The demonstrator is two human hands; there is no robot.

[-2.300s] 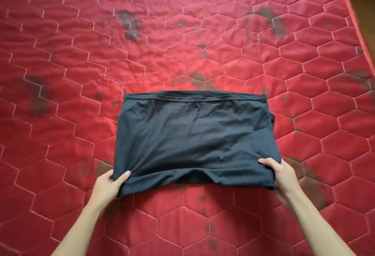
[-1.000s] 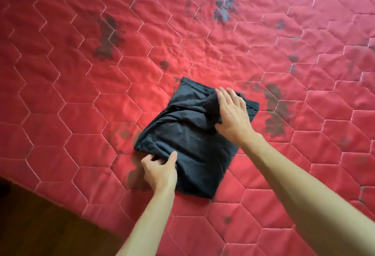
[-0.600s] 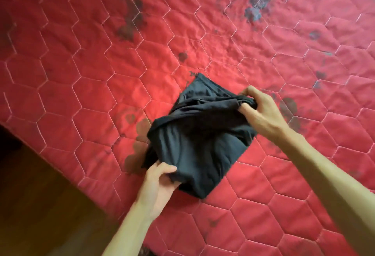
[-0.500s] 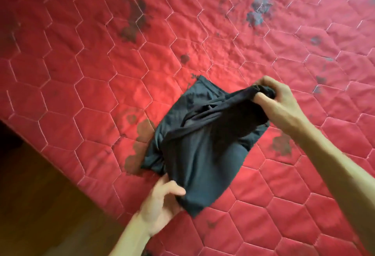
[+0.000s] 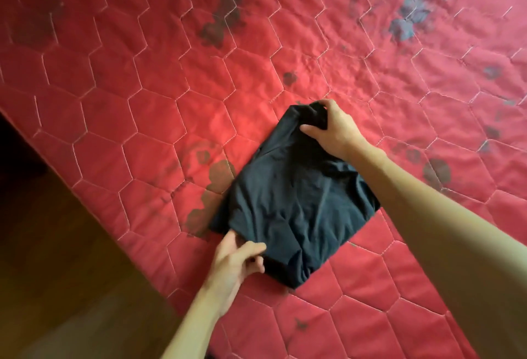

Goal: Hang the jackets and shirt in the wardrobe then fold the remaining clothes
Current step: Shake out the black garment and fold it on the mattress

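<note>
Half a second back my right hand [image 5: 333, 127] held the far end of the garment [image 5: 293, 202] lifted and twisted off the bed [image 5: 142, 88]. Now that end is down, and the garment lies on the bed as a folded, roughly square bundle with one corner pointing toward me. My right hand grips the bunched far corner, fingers curled over it and thumb pressed against the bunch. My left hand [image 5: 233, 264] pinches the near-left corner, thumb on top of the cloth and fingers curled at its edge; I cannot tell whether they reach under it. The top layer is wrinkled. The bed is red, quilted in hexagons, with dark stains [image 5: 216, 170], some just left of the garment. The bundle sits near the bed's left edge, with brown floor [image 5: 57, 244] beyond it.
</note>
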